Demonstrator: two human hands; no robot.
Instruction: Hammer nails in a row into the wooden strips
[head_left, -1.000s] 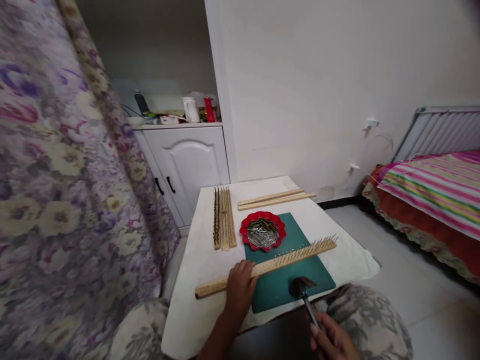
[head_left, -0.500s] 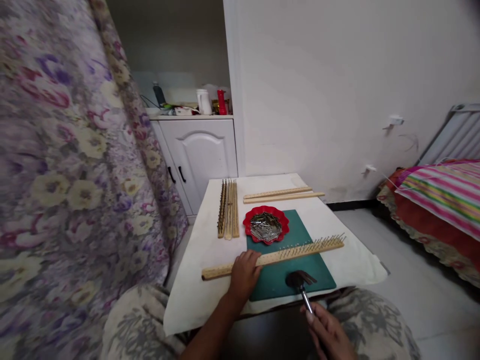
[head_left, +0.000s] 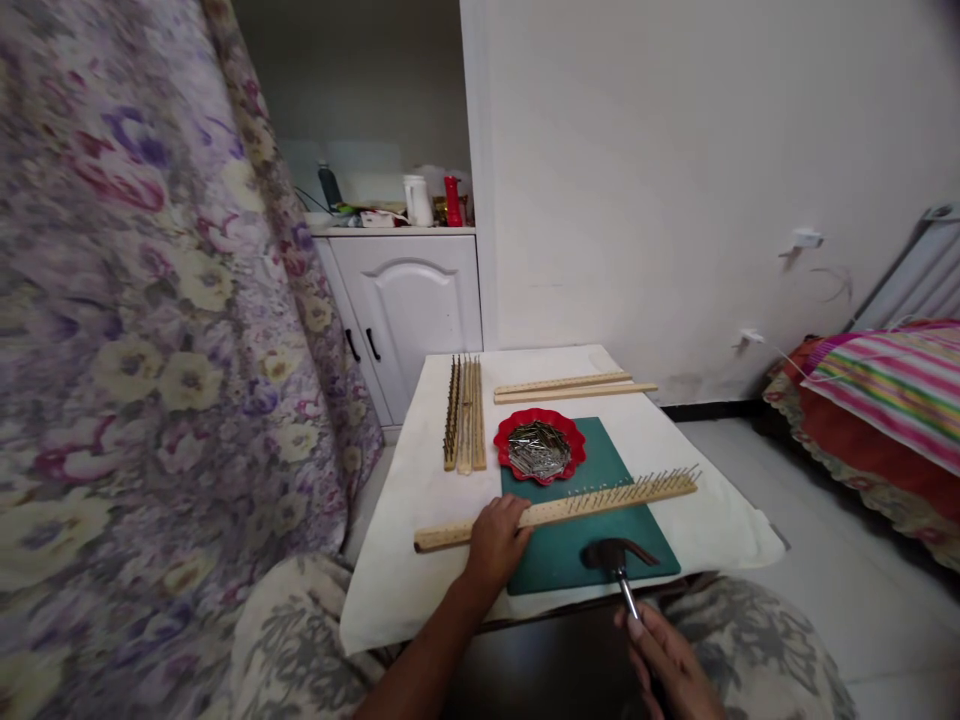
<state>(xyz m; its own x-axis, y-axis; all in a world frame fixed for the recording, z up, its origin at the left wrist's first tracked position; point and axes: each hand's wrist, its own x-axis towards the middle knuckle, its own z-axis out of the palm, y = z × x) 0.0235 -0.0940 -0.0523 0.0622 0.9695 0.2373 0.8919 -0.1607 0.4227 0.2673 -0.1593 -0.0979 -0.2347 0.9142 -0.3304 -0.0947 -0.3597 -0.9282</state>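
My left hand (head_left: 496, 541) rests with fingers curled over a long wooden strip (head_left: 600, 498) lying across a green cutting mat (head_left: 559, 560). A row of nails stands along the strip's right half. My right hand (head_left: 667, 662) grips the metal handle of a small hammer (head_left: 616, 560), whose dark head lies on the mat near the table's front edge. Just behind the strip stands a red scalloped dish (head_left: 540, 449) full of nails.
The small table (head_left: 390, 590) has a white cover. A bundle of nailed strips (head_left: 465, 412) lies at the back left, two plain strips (head_left: 571, 388) at the back. A floral curtain (head_left: 135, 350) hangs left, a white cabinet (head_left: 409, 300) behind, a striped bed (head_left: 885, 385) right.
The view has swung left and tilted slightly. The hammer head has shifted a little on the mat with my right hand. My left hand stays on the strip.
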